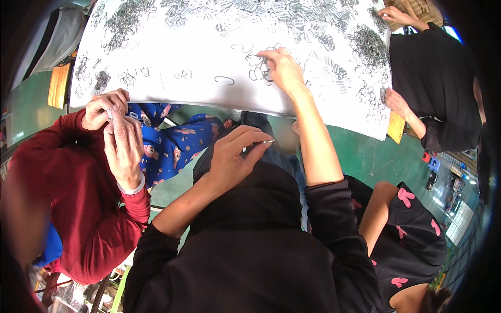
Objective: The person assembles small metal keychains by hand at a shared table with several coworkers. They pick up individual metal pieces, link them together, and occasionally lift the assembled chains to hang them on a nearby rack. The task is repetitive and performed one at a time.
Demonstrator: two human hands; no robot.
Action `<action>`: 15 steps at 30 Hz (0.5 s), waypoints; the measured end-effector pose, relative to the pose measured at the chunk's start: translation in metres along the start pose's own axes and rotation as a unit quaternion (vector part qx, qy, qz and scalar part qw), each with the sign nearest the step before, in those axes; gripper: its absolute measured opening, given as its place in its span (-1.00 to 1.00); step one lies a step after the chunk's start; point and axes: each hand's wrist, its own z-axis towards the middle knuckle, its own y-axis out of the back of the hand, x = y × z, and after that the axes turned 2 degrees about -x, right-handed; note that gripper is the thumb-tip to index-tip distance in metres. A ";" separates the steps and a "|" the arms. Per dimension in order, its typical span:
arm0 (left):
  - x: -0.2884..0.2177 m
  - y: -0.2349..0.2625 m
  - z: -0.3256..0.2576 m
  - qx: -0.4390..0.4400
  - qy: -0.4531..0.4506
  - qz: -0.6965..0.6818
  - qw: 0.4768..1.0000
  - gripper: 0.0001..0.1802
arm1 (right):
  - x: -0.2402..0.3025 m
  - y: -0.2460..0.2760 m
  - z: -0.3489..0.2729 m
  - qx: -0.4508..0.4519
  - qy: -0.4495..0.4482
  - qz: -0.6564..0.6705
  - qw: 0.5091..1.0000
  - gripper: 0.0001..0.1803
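My left hand (237,152) is above my lap, below the table's near edge. Its thumb and fingers pinch a small, thin metal piece (269,141), seen nearly edge-on, so its full shape is hidden. My right hand (286,72) reaches over the white tabletop (193,94) with its index finger stretched out. That fingertip touches a loose cluster of thin dark wire rings (255,73); nothing shows clearly held in this hand. A single curved dark hook-like piece (224,80) lies to the left of the cluster.
Heaps of flat grey slotted buckles (250,13) cover the far tabletop, with dark ring piles (368,44) at the right. A co-worker's hands (117,130) work close on my left. Another person in black (433,88) works at the right edge; someone in a pink-patterned top (412,229) sits near my right elbow.
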 end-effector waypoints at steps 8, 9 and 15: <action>-0.002 0.000 0.002 0.002 0.033 -0.014 0.999 -0.83 | -0.029 0.027 -0.002 -0.024 -0.083 -0.025 0.996 -0.75; -0.002 -0.001 0.003 0.002 0.033 -0.015 0.999 -0.83 | -0.029 0.027 -0.004 -0.015 -0.063 -0.018 0.998 -0.74; 0.001 -0.006 0.005 0.008 0.024 0.002 1.000 -0.83 | -0.021 0.017 -0.003 0.048 -0.009 -0.060 0.997 -0.75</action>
